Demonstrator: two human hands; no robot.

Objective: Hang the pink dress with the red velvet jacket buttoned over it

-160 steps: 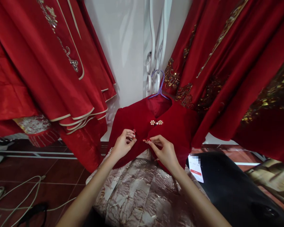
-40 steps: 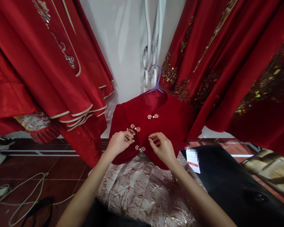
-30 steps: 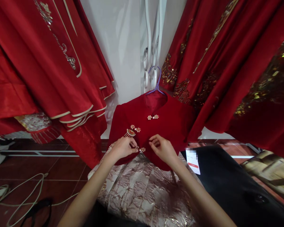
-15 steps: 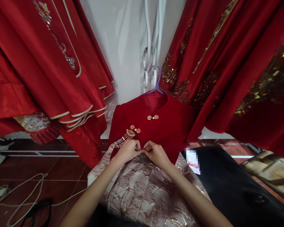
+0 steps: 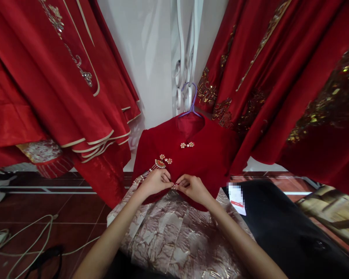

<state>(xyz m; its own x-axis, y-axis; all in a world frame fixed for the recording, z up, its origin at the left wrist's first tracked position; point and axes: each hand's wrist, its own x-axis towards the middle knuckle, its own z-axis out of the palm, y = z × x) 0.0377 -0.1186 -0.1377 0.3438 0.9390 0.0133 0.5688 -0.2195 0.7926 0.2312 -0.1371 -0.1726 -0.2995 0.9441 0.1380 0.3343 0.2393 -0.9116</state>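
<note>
A short red velvet jacket (image 5: 209,155) hangs on a purple hanger (image 5: 192,104) over a pale brocade skirt (image 5: 168,236). Two pearl clasps show fastened on its front: one at the collar (image 5: 187,145), one lower left (image 5: 165,159) with a beaded tassel pendant (image 5: 155,167). My left hand (image 5: 154,182) and my right hand (image 5: 192,187) meet at the jacket's lower front edge. Both pinch a small pearl clasp (image 5: 174,186) between their fingertips.
Red embroidered gowns hang at left (image 5: 55,89) and right (image 5: 282,85), close on both sides. A white wall with scrollwork (image 5: 186,54) stands behind. A paper tag (image 5: 237,198) hangs beside dark fabric (image 5: 282,232). Cables (image 5: 31,236) lie on the red tiled floor.
Both hands have moved down the jacket front and come together at the lowest clasp. The second clasp and its tassel pendant, earlier under my left hand, now show.
</note>
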